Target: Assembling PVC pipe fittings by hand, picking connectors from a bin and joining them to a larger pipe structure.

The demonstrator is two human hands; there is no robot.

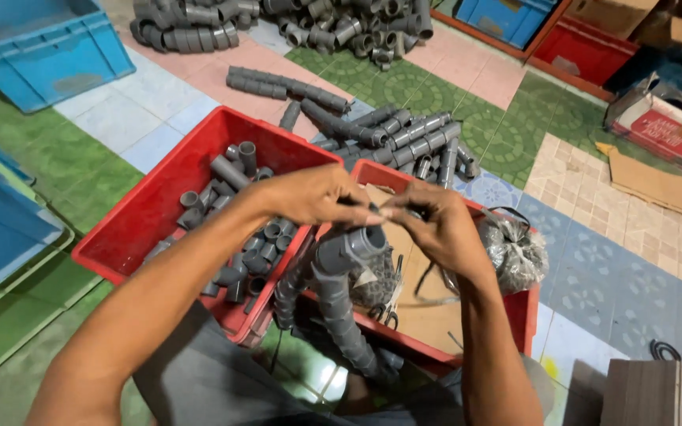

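Observation:
My left hand [317, 196] and my right hand [432, 225] meet above a chain of joined grey pipe fittings [339, 296] that rises from my lap. Its open top end [366, 241] sits just under my fingertips. Both hands pinch something small and dark between them; what it is cannot be made out. Below the hands stand two red crates: the left one [155, 207] holds several loose grey pipe couplings [234, 189], the right one [521, 309] holds cardboard, scissors [388, 312] and a clear bag of small dark rings [518, 252].
Rows of assembled grey fitting chains [404, 138] lie on the tiled floor beyond the crates, with bigger heaps [333, 24] further back. Blue crates [37, 47] stand at left and top right. A cardboard box [661, 122] and flat cardboard lie at right.

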